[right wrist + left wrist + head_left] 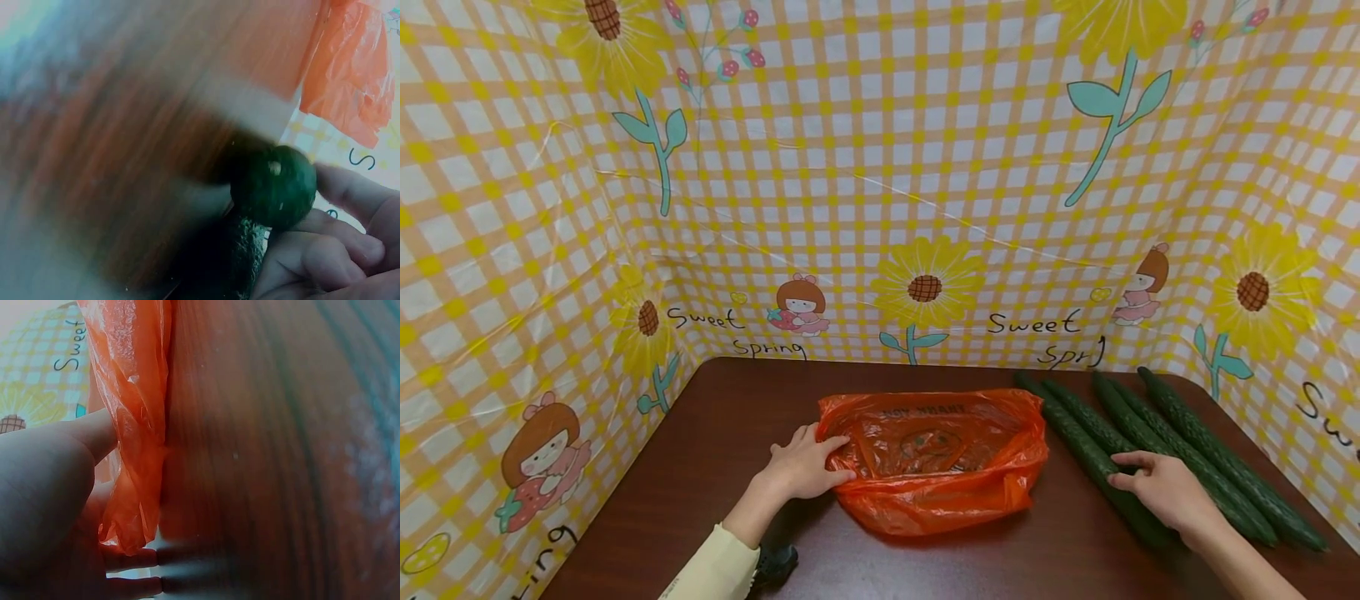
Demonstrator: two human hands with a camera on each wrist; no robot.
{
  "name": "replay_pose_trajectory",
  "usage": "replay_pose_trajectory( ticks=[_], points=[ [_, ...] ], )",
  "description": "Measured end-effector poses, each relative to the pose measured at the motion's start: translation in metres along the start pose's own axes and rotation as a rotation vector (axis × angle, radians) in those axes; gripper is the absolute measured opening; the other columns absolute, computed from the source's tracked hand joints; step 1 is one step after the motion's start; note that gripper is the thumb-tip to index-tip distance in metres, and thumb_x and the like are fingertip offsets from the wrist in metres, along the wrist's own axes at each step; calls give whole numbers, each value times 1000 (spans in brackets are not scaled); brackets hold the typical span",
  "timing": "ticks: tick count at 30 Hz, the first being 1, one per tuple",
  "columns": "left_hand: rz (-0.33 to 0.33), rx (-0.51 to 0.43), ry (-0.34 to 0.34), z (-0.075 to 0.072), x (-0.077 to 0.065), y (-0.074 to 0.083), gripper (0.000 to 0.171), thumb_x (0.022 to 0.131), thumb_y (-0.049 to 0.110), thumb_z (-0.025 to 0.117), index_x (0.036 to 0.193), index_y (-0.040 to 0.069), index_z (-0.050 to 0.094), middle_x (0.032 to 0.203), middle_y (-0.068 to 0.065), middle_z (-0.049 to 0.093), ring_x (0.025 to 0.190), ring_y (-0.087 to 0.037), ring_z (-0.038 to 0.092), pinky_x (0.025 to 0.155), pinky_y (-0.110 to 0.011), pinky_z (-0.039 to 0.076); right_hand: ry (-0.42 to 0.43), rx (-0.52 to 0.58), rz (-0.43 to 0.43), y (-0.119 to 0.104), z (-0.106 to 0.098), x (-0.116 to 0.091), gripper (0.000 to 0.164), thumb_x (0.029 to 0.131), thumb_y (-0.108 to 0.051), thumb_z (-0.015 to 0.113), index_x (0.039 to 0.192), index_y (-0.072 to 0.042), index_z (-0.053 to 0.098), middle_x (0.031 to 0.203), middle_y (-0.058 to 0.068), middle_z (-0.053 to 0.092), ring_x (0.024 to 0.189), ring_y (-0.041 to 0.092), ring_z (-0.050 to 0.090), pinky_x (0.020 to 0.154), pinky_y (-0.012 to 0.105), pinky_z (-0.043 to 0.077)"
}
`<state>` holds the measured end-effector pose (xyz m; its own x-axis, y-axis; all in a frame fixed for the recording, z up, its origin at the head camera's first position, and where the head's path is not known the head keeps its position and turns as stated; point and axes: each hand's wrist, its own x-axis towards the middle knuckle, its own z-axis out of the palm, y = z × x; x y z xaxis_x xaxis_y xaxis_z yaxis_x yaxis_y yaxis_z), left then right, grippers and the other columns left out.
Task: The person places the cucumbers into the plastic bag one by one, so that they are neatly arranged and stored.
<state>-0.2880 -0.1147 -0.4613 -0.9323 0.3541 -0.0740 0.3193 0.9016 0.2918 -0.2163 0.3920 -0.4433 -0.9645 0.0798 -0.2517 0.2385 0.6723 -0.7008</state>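
An orange plastic bag [936, 508] lies on the table with its mouth spread wide, and faint lettering shows inside. My left hand [801, 467] holds its left end, one finger and the thumb over the rim. In the left wrist view, the crumpled bag edge [140, 462] lies between thumb and fingers. To the right of the bag, my right hand [1165, 492] grips the leftmost cucumber [1078, 433] with thumb and fingers at its sides. That cucumber's round end [275, 187] faces the right wrist camera. The hand covers part of its length.
Several more long green cucumbers [1225, 450] lie side by side at the table's right. The dark brown table [730, 417] is enclosed by checked sunflower cloth [850, 208] at the back and both sides. A small black object [777, 565] sits by my left sleeve.
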Motion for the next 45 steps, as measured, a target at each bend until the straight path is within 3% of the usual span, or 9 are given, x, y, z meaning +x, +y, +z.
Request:
replay_pose_trajectory(
  ticks=[2, 5, 9, 15, 18, 25, 30, 37, 45],
  points=[
    [2, 2, 4, 0, 0, 1, 65, 89, 60, 66, 144, 26, 57, 158, -18, 36, 143, -41, 35, 98, -82, 28, -5, 47, 21, -1, 1, -1, 62, 96, -27, 64, 142, 10, 46, 68, -2, 69, 43, 8, 25, 45, 31, 34],
    [1, 4, 6, -1, -1, 1, 65, 89, 59, 67, 144, 26, 56, 158, -18, 36, 143, -40, 35, 98, -82, 28, -29, 62, 34, -2, 2, -3, 68, 94, -31, 68, 142, 12, 45, 55, -12, 54, 43, 7, 21, 45, 29, 32],
    [0, 11, 11, -2, -1, 2, 65, 89, 59, 67, 144, 26, 56, 157, -18, 36, 143, -40, 36, 98, -82, 29, -52, 46, 65, -4, 5, 1, 83, 90, -41, 72, 144, 14, 41, 47, -11, 25, 42, 7, 18, 43, 27, 31],
    [-8, 16, 28, -2, 0, -2, 65, 88, 58, 68, 143, 26, 57, 155, -18, 38, 141, -40, 37, 97, -82, 30, -54, -38, 58, -8, 13, 13, 99, 86, -50, 75, 148, 15, 33, 54, -10, 57, 43, 8, 18, 44, 27, 30],
    [-10, 15, 31, 0, 0, -4, 65, 88, 58, 68, 143, 26, 57, 154, -18, 39, 141, -40, 37, 97, -82, 30, -60, -63, 40, -8, 13, 14, 98, 89, -49, 71, 148, 17, 29, 58, -8, 60, 44, 9, 19, 45, 29, 31],
    [-5, 3, 28, 4, 0, -6, 65, 88, 57, 68, 143, 24, 56, 153, -18, 40, 140, -40, 37, 98, -82, 28, -81, -76, 21, -10, 18, 11, 95, 95, -48, 61, 148, 21, 22, 48, -8, 34, 42, 8, 22, 47, 29, 33],
    [7, 8, 14, 3, -1, -3, 65, 89, 55, 67, 144, 22, 55, 153, -20, 40, 141, -41, 36, 98, -82, 29, -104, -43, 42, -7, 17, 10, 93, 99, -48, 55, 150, 20, 19, 45, -9, 37, 41, 7, 19, 43, 26, 30],
    [3, 8, 14, 0, -2, 1, 65, 90, 57, 67, 144, 24, 55, 154, -17, 39, 142, -39, 37, 98, -81, 30, -114, 8, 65, -3, 14, 8, 98, 98, -52, 56, 154, 16, 13, 50, -9, 25, 41, 7, 19, 44, 27, 32],
    [2, 3, 7, -3, -2, -3, 65, 89, 56, 69, 143, 23, 56, 154, -15, 41, 142, -36, 37, 99, -75, 35, -88, -1, 55, -4, 18, 3, 95, 94, -53, 64, 152, 12, 25, 55, -7, 25, 42, 8, 22, 44, 27, 31]
  ],
)
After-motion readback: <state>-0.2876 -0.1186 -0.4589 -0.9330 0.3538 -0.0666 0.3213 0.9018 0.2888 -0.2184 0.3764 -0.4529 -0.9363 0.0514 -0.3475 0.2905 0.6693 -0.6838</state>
